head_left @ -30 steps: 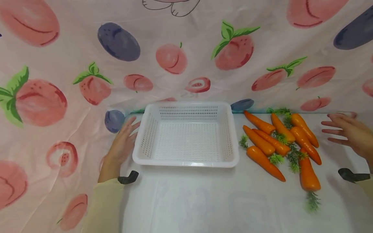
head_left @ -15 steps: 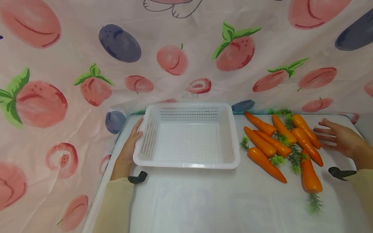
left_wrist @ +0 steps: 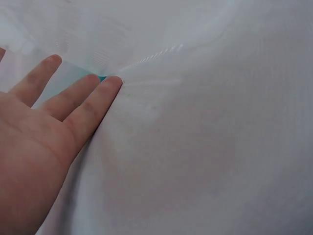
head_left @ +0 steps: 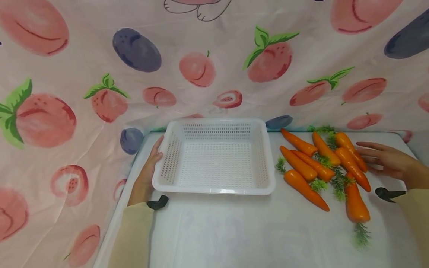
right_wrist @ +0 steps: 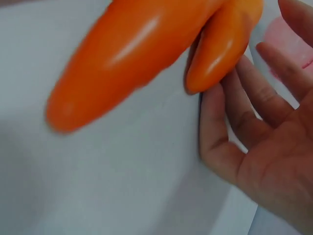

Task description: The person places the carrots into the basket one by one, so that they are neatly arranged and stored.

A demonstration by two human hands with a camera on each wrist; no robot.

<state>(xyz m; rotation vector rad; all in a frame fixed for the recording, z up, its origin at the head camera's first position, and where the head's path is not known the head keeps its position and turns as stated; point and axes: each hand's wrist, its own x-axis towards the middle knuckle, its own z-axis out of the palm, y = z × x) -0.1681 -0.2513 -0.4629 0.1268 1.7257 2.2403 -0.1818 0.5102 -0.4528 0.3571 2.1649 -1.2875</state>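
A white perforated plastic basket (head_left: 214, 188) stands toward the back of the table, with nothing in it. My left hand (head_left: 147, 171) is at its left side, thumb near the rim; in the left wrist view the fingers of the left hand (left_wrist: 44, 127) are straight. Right of the basket lies a loose pile of orange carrots (head_left: 306, 190) with green leafy tops. My right hand (head_left: 388, 162) is at the pile's right edge, its loosely bent fingers against the outermost carrot (head_left: 352, 150). In the right wrist view that carrot (right_wrist: 220, 54) meets the fingertips of the right hand (right_wrist: 269, 132), without a grip round it.
A white cloth (head_left: 228, 230) covers the table. Behind and to the left hangs a pink curtain (head_left: 161, 48) printed with fruit. One carrot (head_left: 356, 203) lies nearest the front of the pile, its leafy top pointing forward. Black straps sit on both wrists.
The left hand has moved right, up to the basket's side. My right hand has come left from beside the pile to the outermost carrot. Basket and carrots look unmoved.
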